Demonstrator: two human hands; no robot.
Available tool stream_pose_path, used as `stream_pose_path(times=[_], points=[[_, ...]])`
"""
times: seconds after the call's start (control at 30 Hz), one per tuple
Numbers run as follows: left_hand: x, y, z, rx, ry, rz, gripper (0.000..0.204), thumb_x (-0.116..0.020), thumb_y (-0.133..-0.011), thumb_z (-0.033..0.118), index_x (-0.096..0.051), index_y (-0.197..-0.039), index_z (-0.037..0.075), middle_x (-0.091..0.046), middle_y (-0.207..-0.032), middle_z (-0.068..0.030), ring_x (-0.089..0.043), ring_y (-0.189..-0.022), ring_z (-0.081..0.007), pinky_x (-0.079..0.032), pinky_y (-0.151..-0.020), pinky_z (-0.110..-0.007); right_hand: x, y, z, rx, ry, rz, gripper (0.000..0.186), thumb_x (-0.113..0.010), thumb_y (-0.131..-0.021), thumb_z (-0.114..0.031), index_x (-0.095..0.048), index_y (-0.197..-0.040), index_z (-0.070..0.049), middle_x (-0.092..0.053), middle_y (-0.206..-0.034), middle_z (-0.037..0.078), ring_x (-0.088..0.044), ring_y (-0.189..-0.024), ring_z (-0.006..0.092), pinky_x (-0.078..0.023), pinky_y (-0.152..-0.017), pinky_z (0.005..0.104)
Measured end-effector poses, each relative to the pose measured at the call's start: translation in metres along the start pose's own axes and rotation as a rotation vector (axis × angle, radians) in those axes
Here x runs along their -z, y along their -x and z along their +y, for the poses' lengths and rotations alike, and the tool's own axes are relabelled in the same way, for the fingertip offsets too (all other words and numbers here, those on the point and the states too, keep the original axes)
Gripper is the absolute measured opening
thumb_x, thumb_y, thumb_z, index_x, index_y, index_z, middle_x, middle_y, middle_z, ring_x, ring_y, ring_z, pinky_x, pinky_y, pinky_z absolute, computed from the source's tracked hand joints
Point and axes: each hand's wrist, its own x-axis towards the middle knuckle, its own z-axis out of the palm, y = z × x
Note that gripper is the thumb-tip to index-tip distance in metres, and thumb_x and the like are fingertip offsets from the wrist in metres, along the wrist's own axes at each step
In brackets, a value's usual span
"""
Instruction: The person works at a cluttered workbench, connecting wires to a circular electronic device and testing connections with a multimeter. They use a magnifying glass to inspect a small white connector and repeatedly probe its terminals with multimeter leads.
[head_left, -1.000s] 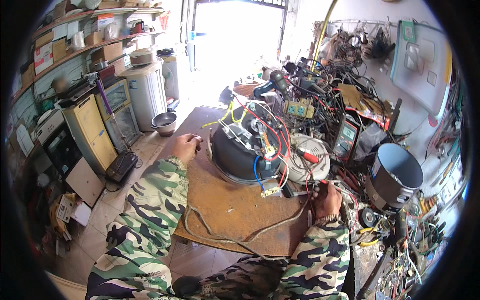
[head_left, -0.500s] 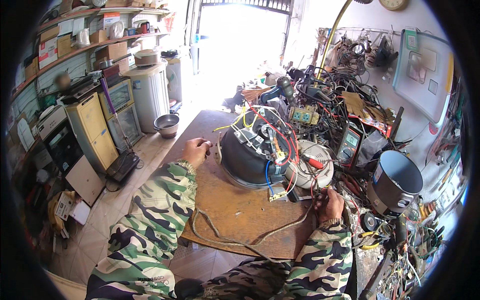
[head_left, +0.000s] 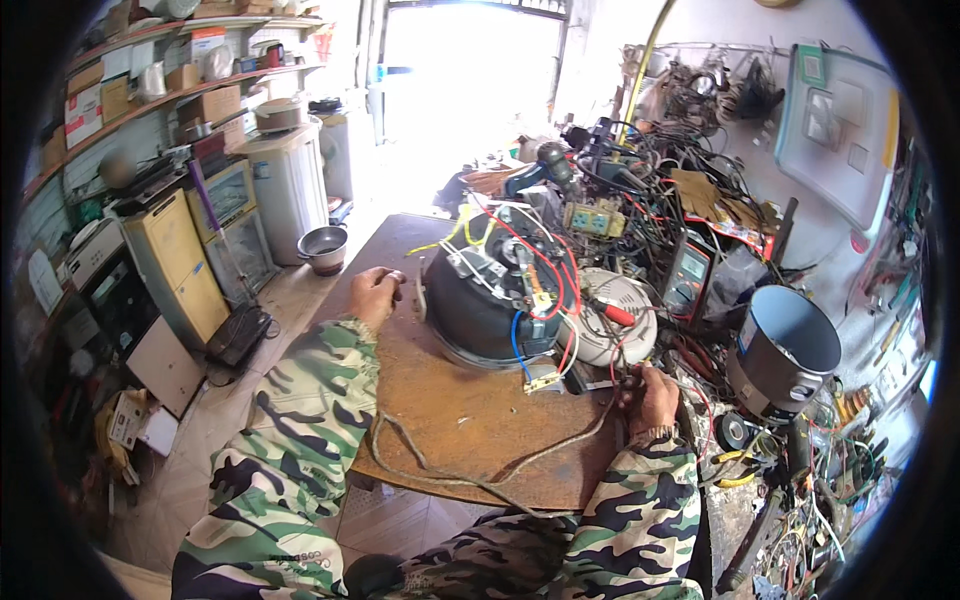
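An upturned black rice cooker body point(head_left: 485, 315) rests on the wooden table, its underside wiring bared. Red, yellow, white and blue wires rise from it, and a small terminal block point(head_left: 543, 383) hangs at its near edge. Beside it, on the left, my left hand point(head_left: 374, 297) is closed with fingertips together; anything in them is too small to make out. My right hand point(head_left: 652, 400) pinches the end of a brown fabric-covered power cord point(head_left: 540, 459) at the table's right edge. The cord loops across the near tabletop. A round off-white vented cover point(head_left: 630, 335) lies behind that hand.
A multimeter point(head_left: 688, 272) stands right of the cover, with a red probe point(head_left: 618, 314) nearby. Tangled cables and tools crowd the bench to the right, around a grey metal pot point(head_left: 782, 350). On the floor at left sits a dark pan point(head_left: 323, 248) near old appliances.
The view has shifted slightly, so everything sits a little further left. Both hands keep nearly the same places beside the cooker body and at the cord. The multimeter's screen now looks orange-red.
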Motion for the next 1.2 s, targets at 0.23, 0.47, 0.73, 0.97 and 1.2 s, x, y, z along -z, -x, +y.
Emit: stream_pose_path(times=[0.23, 0.47, 0.73, 0.97, 1.2], points=[[-0.002, 0.008, 0.022, 0.0, 0.297, -0.084, 0.037, -0.056, -0.099, 0.034, -0.067, -0.094, -0.001, -0.057, -0.068, -0.0023, -0.047, -0.047, -0.0076, -0.031, -0.041, -0.022, 0.012, -0.007, 0.008, 0.005, -0.029, -0.061, 0.025, -0.057, -0.097, -0.021, -0.062, -0.09, 0.002, -0.06, -0.065, 0.009, -0.054, -0.046, 0.0178, -0.043, -0.041, 0.0312], [-0.008, 0.016, 0.041, 0.001, 0.504, -0.104, 0.039, -0.058, -0.099, 0.04, -0.069, -0.093, 0.003, -0.057, -0.07, -0.0008, -0.045, -0.049, -0.0061, -0.029, -0.041, -0.02, 0.01, 0.001, 0.001, -0.032, -0.067, -0.052, 0.026, -0.059, -0.096, -0.023, -0.063, -0.091, 0.002, -0.06, -0.069, 0.008, -0.053, -0.048, 0.0172, -0.042, -0.043, 0.03], [0.002, 0.011, 0.028, -0.013, 0.301, -0.066, 0.032, -0.054, -0.101, 0.031, -0.066, -0.094, 0.002, -0.056, -0.07, 0.0007, -0.043, -0.049, -0.0053, -0.031, -0.042, -0.021, 0.002, 0.003, 0.002, -0.038, -0.064, -0.013, 0.023, -0.06, -0.095, -0.019, -0.062, -0.088, 0.004, -0.059, -0.065, 0.008, -0.052, -0.045, 0.0168, -0.042, -0.042, 0.0305], [-0.002, 0.009, 0.015, 0.033, 0.208, -0.048, 0.03, -0.052, -0.101, 0.028, -0.066, -0.091, 0.003, -0.054, -0.067, 0.0022, -0.043, -0.048, -0.0051, -0.03, -0.042, -0.021, -0.002, 0.005, 0.002, 0.026, 0.032, 0.006, 0.024, -0.061, -0.093, -0.02, -0.061, -0.089, 0.004, -0.059, -0.065, 0.008, -0.053, -0.045, 0.0155, -0.041, -0.042, 0.0292], [-0.004, 0.013, 0.015, 0.04, 0.196, -0.022, 0.027, -0.054, -0.101, 0.026, -0.065, -0.09, 0.004, -0.055, -0.067, 0.002, -0.042, -0.046, -0.0055, -0.029, -0.04, -0.021, -0.008, 0.011, -0.002, 0.082, 0.031, 0.028, 0.024, -0.066, -0.091, -0.018, -0.065, -0.08, 0.002, -0.06, -0.061, 0.006, -0.051, -0.043, 0.0121, -0.038, -0.041, 0.0257]])
